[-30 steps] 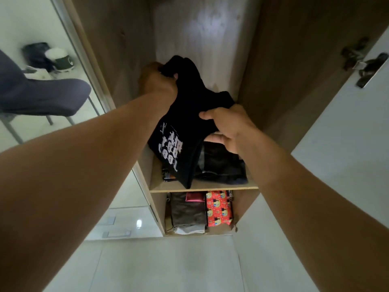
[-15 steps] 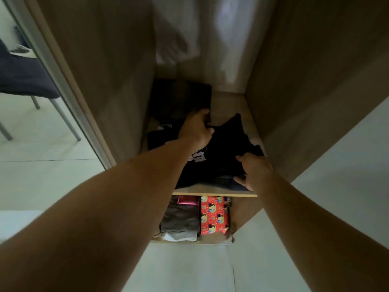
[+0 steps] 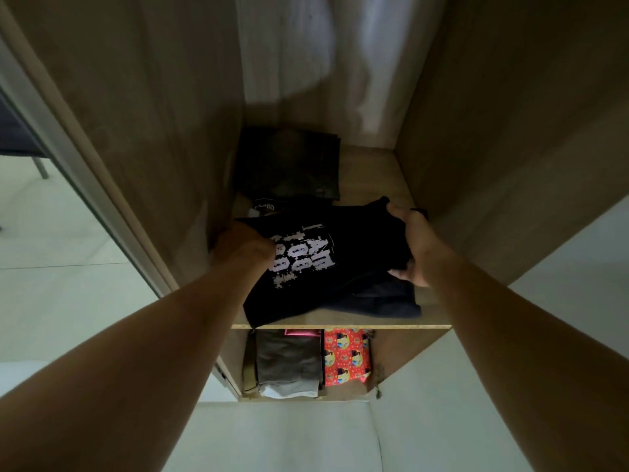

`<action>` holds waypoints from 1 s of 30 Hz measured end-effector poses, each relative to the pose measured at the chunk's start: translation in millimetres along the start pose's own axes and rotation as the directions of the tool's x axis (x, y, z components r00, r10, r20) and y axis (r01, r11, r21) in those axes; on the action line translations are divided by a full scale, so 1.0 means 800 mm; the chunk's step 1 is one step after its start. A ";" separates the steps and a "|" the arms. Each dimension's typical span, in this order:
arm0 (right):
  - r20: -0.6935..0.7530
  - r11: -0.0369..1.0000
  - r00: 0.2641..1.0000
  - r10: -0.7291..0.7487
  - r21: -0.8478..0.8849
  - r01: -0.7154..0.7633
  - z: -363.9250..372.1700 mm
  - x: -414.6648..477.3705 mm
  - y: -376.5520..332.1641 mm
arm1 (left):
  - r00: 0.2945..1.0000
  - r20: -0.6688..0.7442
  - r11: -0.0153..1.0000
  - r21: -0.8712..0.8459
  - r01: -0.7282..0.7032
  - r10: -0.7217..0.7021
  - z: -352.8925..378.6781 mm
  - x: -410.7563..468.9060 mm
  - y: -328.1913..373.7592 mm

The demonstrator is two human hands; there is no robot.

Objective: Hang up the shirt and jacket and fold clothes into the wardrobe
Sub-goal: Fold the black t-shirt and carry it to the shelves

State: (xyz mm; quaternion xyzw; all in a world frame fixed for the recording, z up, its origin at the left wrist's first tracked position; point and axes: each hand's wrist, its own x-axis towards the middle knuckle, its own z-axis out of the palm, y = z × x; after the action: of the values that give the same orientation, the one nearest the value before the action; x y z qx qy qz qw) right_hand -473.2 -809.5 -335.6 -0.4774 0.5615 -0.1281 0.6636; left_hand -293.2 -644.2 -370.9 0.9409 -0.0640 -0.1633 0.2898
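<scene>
Gripping the right edge of the black shirt (image 3: 343, 233), the right hand (image 3: 413, 247) has its thumb over the top of the cloth and its fingers curled in from below. Left hand (image 3: 238, 245) sits at the shirt's left edge, touching it next to the white print; its fingers are lost in shadow and fabric, so cannot tell if it grips or just presses. Shirt lies loosely folded on the shelf (image 3: 340, 326) inside the wardrobe (image 3: 170, 131), print up, front corner reaching the shelf lip. The lettering is blocky and not readable from this angle. Under the shirt at front right a dark blue garment (image 3: 384, 303) sticks out, mostly covered. Behind it at the back left of the shelf is a dark folded garment (image 3: 289, 161), very dim, type unclear. A small dark item with a white label (image 3: 265, 206) peeks out between the two, mostly hidden. Lower compartment: grey folded clothes (image 3: 289, 359) on a white piece (image 3: 289, 390), a red patterned item (image 3: 345, 356) just beside them on the right, a pink edge (image 3: 301, 332) cut off by the shelf above. Chair (image 3: 17, 137) at far left, cropped by the frame and the wardrobe side. Both forearms fill the bottom of the view and block the floor there.
</scene>
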 end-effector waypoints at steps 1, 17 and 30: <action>0.018 0.999 0.999 0.031 -0.018 -0.030 -0.001 0.003 -0.004 | 1.000 -0.016 1.000 -0.022 -0.005 0.005 -0.002 0.002 0.003; -0.021 0.968 0.982 -0.187 0.164 0.188 -0.002 0.033 0.019 | 0.964 -0.190 0.951 -0.210 -0.227 0.188 -0.016 0.007 0.042; 0.010 0.985 0.985 -0.172 -0.002 0.172 -0.020 0.052 0.043 | 0.990 -0.082 0.984 -0.128 -0.126 0.116 0.002 0.012 0.015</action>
State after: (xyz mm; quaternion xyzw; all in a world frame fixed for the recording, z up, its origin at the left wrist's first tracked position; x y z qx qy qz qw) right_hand -485.8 -829.5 -386.7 -0.5255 0.5153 -0.1818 0.6521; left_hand -284.8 -657.2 -368.1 0.9192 -0.0994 -0.1142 0.3634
